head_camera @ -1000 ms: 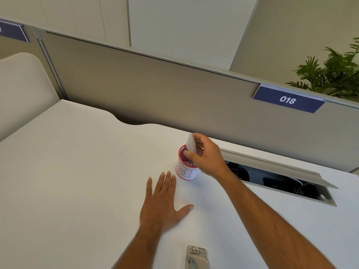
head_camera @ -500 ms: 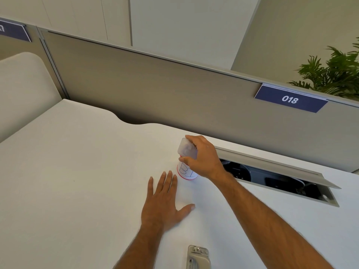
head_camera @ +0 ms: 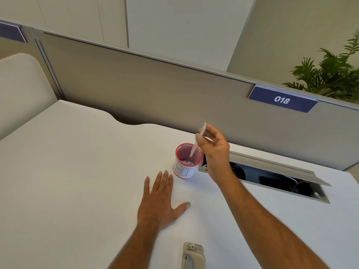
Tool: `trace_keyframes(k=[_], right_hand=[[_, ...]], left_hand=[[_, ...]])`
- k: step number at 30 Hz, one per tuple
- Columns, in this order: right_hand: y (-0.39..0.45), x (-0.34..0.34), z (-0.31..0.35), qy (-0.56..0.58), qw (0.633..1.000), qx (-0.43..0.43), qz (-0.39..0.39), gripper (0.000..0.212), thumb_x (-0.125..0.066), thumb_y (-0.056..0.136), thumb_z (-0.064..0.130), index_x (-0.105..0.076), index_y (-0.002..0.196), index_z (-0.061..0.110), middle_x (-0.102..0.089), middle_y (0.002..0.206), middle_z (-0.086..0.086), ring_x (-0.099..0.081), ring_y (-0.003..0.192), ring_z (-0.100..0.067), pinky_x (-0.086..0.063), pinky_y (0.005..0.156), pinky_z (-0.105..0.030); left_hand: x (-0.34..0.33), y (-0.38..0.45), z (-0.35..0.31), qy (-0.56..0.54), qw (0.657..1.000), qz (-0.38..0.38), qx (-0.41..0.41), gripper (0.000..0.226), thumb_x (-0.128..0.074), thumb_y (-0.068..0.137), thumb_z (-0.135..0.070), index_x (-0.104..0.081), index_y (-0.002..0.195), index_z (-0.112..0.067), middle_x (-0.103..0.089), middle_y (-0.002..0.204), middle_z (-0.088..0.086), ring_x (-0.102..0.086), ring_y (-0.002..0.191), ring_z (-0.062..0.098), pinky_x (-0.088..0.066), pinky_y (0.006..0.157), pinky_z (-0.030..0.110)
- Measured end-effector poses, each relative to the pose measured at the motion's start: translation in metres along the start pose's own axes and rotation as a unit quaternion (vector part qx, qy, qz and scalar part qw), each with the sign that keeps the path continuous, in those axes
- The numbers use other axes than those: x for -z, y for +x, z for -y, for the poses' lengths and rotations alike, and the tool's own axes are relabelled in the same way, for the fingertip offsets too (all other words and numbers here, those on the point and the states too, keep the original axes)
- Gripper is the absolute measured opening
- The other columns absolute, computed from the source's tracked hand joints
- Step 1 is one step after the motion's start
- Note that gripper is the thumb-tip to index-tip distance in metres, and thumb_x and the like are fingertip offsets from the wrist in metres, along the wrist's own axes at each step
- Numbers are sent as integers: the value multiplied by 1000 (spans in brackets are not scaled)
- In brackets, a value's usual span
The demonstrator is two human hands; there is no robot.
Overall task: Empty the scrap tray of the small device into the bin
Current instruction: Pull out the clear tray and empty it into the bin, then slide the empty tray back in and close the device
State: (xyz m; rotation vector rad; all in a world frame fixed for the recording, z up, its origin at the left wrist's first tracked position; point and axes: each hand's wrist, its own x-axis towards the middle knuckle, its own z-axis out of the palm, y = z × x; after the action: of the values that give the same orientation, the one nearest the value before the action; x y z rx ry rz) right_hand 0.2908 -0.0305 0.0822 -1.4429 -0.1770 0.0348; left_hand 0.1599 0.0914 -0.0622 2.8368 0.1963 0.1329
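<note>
A small red mesh cup with a white paper label reading "BIN" [head_camera: 185,170] stands on the white desk, with white scraps at its bottom. My right hand [head_camera: 215,150] is raised just right of and above the bin, pinching a thin translucent scrap tray [head_camera: 198,140] edge-on; the tray's lower tip hangs over the bin's mouth. My left hand [head_camera: 161,199] lies flat on the desk in front of the bin, fingers spread, holding nothing. The small grey device [head_camera: 193,256] lies at the near desk edge, partly cut off by the frame.
An open cable hatch [head_camera: 275,177] with a raised flap sits in the desk right of the bin. A grey partition [head_camera: 155,90] with a "018" sign [head_camera: 281,99] runs behind the desk. A plant [head_camera: 330,74] stands at the far right.
My right hand has lifted off the bin and turned the tray from flat over the mouth to edge-on, uncovering the bin's opening. My left hand has stayed flat.
</note>
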Motion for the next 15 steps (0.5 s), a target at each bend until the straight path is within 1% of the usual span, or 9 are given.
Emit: trace_keyframes(k=[1,3,5,7,10,13,15], right_hand=[[-2,2,6,50,999,-18,-6,37,-75,84,22,-63,119,23,-70,118,-4,-70,107,-23,-62,88,-35],[-7,6,16,162,985,-61,-12,38,-69,83,31,-63,119,21,-71,115,-7,-72,103,-26,-62,87,-40],[-13,12,25,256,960,-107,-17,39,-59,93,36,-59,128,18,-70,117,-9,-73,100,-27,-62,85,-44],[-21,19,32,325,933,-155,-10,44,-47,100,41,-56,134,14,-70,116,-12,-73,97,-28,-59,85,-45],[-39,29,37,375,908,-189,6,51,-39,101,48,-59,132,12,-74,110,-12,-72,92,-28,-56,82,-42],[-59,38,37,402,888,-224,10,52,-37,101,47,-62,126,9,-71,112,-15,-71,84,-28,-56,72,-39],[-77,46,33,395,886,-242,-3,51,-39,101,45,-64,125,7,-69,112,-16,-67,82,-28,-53,71,-38]], left_hand=[[0,0,0,0,1000,2,0,111,-11,79,-93,-21,157,-15,-17,168,5,-8,156,19,7,125,54],[1,-1,1,-7,1000,-2,-5,109,-4,80,-90,-21,157,-15,-18,168,4,-9,156,18,2,127,53],[4,-5,1,-25,1000,-11,-14,106,0,83,-87,-25,157,-15,-24,167,3,-13,155,17,-4,128,50],[8,-9,1,-54,998,-20,-22,101,-4,85,-84,-29,156,-16,-29,165,1,-18,154,14,-7,128,45],[13,-16,2,-117,992,-31,-21,93,-15,87,-78,-36,153,-17,-36,162,0,-25,152,13,-11,128,38],[17,-28,0,-158,987,-33,-20,88,-20,87,-75,-41,151,-18,-41,159,-2,-28,151,11,-13,127,35],[20,-40,-3,-168,985,-27,-33,87,-22,86,-74,-43,149,-18,-45,157,-2,-31,149,11,-13,127,33]])
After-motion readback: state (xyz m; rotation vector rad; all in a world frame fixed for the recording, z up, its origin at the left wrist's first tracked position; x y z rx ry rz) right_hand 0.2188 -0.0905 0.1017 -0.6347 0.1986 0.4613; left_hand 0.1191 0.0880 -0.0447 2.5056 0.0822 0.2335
